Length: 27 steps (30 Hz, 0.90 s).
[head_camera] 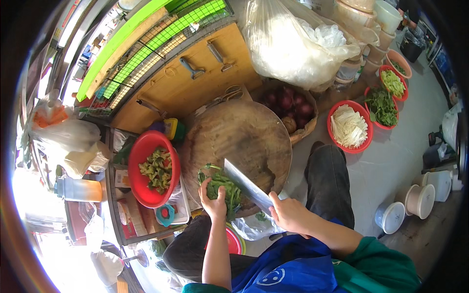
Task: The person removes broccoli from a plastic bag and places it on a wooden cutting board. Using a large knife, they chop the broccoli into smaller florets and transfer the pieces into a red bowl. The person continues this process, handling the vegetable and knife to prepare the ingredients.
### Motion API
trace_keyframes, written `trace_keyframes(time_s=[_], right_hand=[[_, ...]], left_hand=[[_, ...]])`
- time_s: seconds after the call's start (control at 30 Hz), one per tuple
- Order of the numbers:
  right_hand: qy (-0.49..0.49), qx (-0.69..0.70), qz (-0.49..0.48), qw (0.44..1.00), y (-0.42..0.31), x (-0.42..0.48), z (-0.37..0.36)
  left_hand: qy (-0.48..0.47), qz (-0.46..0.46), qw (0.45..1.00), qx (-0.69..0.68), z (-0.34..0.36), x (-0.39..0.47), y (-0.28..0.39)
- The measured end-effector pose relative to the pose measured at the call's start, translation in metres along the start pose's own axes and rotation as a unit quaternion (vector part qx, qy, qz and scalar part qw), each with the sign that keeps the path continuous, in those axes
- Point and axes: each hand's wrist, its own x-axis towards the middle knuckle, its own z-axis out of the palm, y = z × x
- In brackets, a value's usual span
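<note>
A round wooden chopping block point(234, 128) stands before me. On its near left part lies a bunch of leafy greens point(225, 188) with long stems, partly hidden by my left hand point(213, 200). The fingers and thumb of that hand grip the bunch from its near side. My right hand point(289, 214) holds a broad-bladed cleaver point(246, 182) by the handle, which the fingers cover. Its steel blade slants up and left, right beside the greens. I cannot tell whether the edge touches the block.
Left of the block, a red bowl point(133, 172) holds cut green florets. Red onions point(289, 102) fill a box behind it on the right. A red bowl of enoki mushrooms point(350, 126) stands on the floor. Peelers point(192, 68) hang on the wooden board. Plastic bag point(253, 225) below the block.
</note>
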Motion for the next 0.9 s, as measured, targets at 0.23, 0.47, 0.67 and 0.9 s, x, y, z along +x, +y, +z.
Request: trace_keyframes(time_s=[0.23, 0.47, 0.67, 0.9], right_hand=[[-0.056, -0.027, 0.037, 0.997, -0.032, 0.032, 0.007], [-0.059, -0.040, 0.039, 0.997, -0.039, 0.050, 0.023], [-0.005, -0.064, 0.020, 0.998, -0.016, 0.071, 0.061], [0.017, -0.095, 0.054, 0.994, -0.001, 0.065, 0.037]], left_hand=[[0.022, -0.001, 1.000, 0.020, 0.004, 0.001, 0.000], [0.031, -0.038, 0.999, -0.013, 0.002, 0.006, 0.000], [0.035, 0.006, 0.999, 0.000, 0.007, 0.001, -0.006], [0.028, -0.088, 0.985, -0.146, -0.020, -0.007, -0.018]])
